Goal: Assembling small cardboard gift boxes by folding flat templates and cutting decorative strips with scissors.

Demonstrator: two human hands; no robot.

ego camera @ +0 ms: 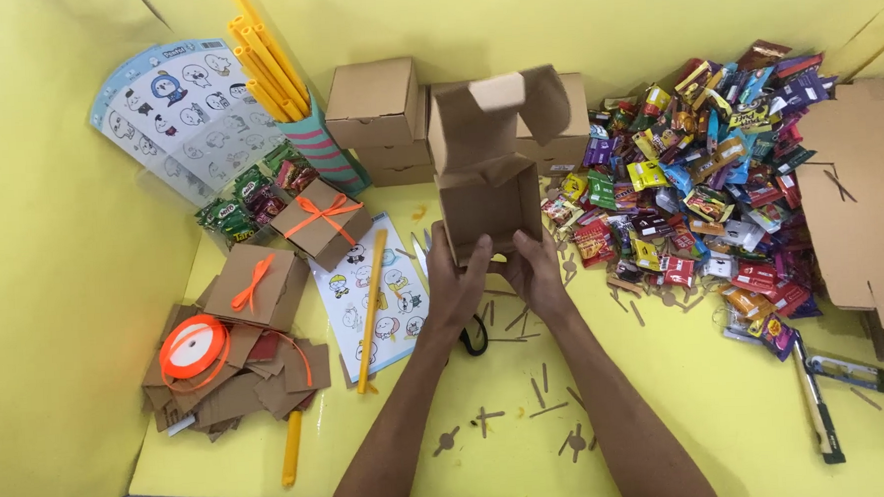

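My left hand (455, 283) and my right hand (535, 267) both grip the near bottom edge of a small brown cardboard box (487, 182). The box stands tilted on the yellow table (667, 388) with its lid flaps open and pointing up. Its opening faces me and looks empty inside. Black scissors (476, 336) lie partly hidden under my left wrist.
A big heap of colourful snack packets (702, 168) lies to the right. Closed cardboard boxes (376, 107) stand behind. Flat cardboard sheets (863, 210) lie far right, a utility knife (819, 411) near them. Left are ribbon-tied boxes (320, 222), an orange ribbon spool (193, 349), sticker sheets (389, 291) and yellow sticks (267, 62).
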